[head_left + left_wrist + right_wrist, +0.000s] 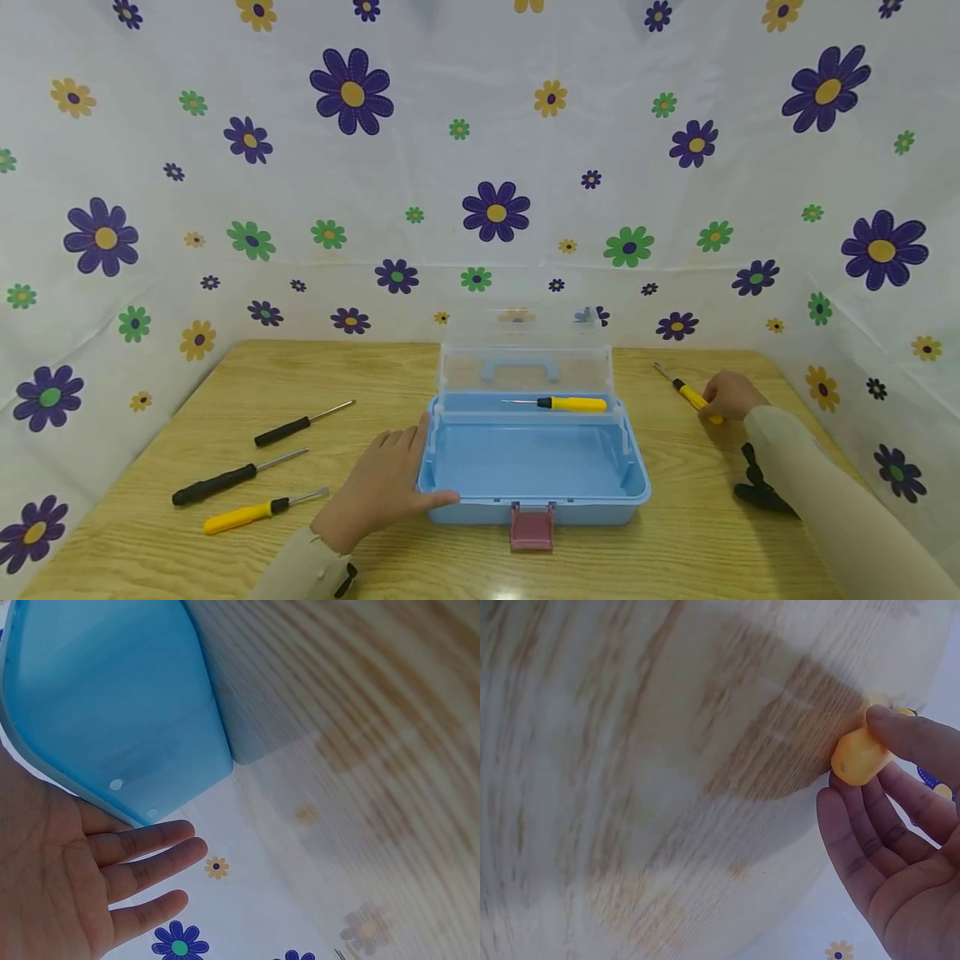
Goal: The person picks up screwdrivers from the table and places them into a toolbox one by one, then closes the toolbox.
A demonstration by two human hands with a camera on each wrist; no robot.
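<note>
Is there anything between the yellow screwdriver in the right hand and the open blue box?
Nothing visible. Bare table lies between the yellow screwdriver that the right hand holds and the blue box.

A wooden table (300, 550) stands before white flower-printed cloth walls (480, 150).

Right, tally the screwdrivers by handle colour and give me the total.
Yellow handle: 3 – one in the blue box, one under the right hand, one on the table at the left.
Black handle: 2 – both on the table at the left.
Total: 5 screwdrivers.
</note>
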